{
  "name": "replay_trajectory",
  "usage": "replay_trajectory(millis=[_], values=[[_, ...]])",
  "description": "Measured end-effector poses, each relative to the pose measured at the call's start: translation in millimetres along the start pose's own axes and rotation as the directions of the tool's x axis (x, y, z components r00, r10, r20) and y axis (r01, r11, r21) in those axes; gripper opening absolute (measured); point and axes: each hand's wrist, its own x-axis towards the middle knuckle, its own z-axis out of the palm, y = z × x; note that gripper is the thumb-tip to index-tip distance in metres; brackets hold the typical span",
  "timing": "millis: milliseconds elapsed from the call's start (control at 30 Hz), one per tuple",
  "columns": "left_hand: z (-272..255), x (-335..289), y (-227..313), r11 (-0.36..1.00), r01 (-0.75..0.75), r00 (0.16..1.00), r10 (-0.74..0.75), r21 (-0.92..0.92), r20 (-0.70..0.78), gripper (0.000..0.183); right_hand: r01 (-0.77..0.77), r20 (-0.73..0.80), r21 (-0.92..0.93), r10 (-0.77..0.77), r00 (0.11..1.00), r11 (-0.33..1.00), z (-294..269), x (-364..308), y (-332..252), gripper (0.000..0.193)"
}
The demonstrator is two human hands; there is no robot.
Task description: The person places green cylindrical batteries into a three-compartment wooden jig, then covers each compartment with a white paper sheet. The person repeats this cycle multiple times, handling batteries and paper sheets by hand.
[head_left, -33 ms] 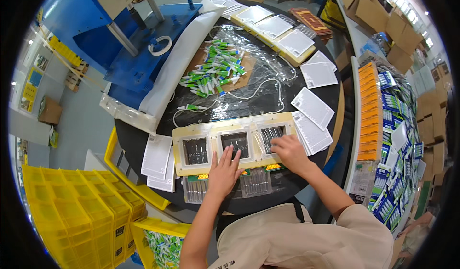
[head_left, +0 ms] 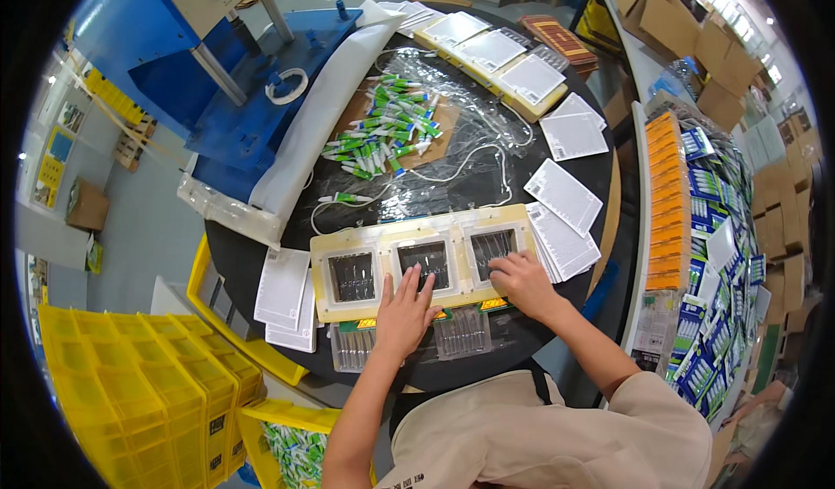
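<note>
A long cream-yellow frame (head_left: 329, 293) with three square windows lies across the near part of the table. Clear ribbed plastic blisters show in its windows, the right-hand blister (head_left: 492, 247) among them. My left hand (head_left: 406, 315) rests flat with fingers spread over the middle window and the frame's near edge. At the right window, my right hand (head_left: 529, 287) has its fingers curled down onto the near edge of the blister; whatever is between the fingertips is hidden. Below the frame's near edge lie a clear ribbed blister (head_left: 464, 336) and a second blister (head_left: 353, 350), beside green-and-orange printed strips.
White cards lie left (head_left: 283, 284) and right (head_left: 564, 197) of the frame. Beyond it sits a heap of green-and-white tubes (head_left: 391, 128). A second frame (head_left: 522, 102) bearing cards stands farther back. A blue press (head_left: 235, 115) is at left; yellow crates (head_left: 130, 385) stand lower left.
The whole view has shifted very slightly. Both hands stay at the same windows of the frame.
</note>
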Motion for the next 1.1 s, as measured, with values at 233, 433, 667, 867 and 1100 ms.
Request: replay_trajectory(millis=[233,433,667,867,1100], values=[[-22,12,-33,0.978,-0.056,0.996,0.041,-0.203,-0.075,0.047,-0.123,0.063,-0.003,0.123,0.990,0.992,13,-11,5,0.010],[-44,40,-140,0.920,0.164,0.896,-0.290,-0.357,-0.336,0.029,-0.150,0.225,-0.054,0.158,0.962,0.987,-2,3,-10,0.024],[-26,118,-199,0.993,-0.059,0.986,0.043,-0.098,-0.161,0.037,-0.234,0.171,-0.159,0.260,0.951,0.959,12,12,-11,0.062],[-18,144,-210,0.995,-0.088,0.994,0.090,-0.047,0.058,0.023,-0.311,0.313,-0.284,0.394,0.864,0.907,22,9,-9,0.060],[-50,93,-181,0.566,0.208,0.906,-0.419,-0.798,-0.061,0.006,-0.165,0.268,-0.129,0.194,0.944,0.978,21,21,-9,0.064]])
